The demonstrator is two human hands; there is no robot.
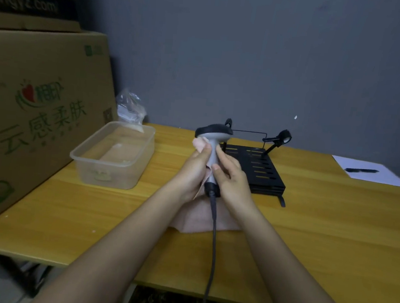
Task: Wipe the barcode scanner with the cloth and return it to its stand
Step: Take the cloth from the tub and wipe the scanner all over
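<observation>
A grey and black barcode scanner [213, 134] is held upright above the middle of the wooden table [321, 222]. My right hand [231, 178] grips its handle from the right. My left hand [193, 172] presses a pale pink cloth [198, 144] against the left side of the handle. The rest of the cloth hangs down and lies on the table under my wrists. The scanner's dark cable [212, 244] runs down off the table's front edge. The black stand [277, 142] rises at the back, behind a black slotted base [260, 171].
A clear plastic tub [114, 154] sits to the left, with a crumpled plastic bag [130, 110] behind it. Large cardboard boxes [33, 112] fill the left side. A white sheet with a black pen [361, 170] lies at the far right. A grey wall stands behind.
</observation>
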